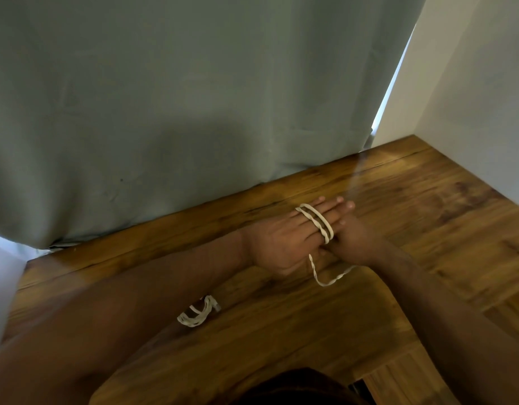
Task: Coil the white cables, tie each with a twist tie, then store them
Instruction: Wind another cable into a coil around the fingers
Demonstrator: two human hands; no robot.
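Currently, the coiling step is judged to be in hand. A white braided cable (316, 222) is wound in two visible turns around the straight, extended fingers of the left hand (284, 238), which is held just above the wooden table (427, 217). The left hand is thus used as a form, its fingers flat and together rather than curled.

The right hand (350, 238) is placed directly against the left, on its far side. Its fingers appear to be closed on the cable where the turns leave the left hand, though the contact is partly hidden. A loose tail of the cable (325, 276) is seen hanging in a loop below both hands, so the winding is not yet complete.

A second cable (198, 312), already gathered into a small bundle, is lying on the table near the left forearm; whether it is tied cannot be made out. No twist tie can be identified.

For the next move, the remaining tail would need to be drawn up and laid beside the existing turns under light, even tension. The coil should be kept from slipping off the fingertips.
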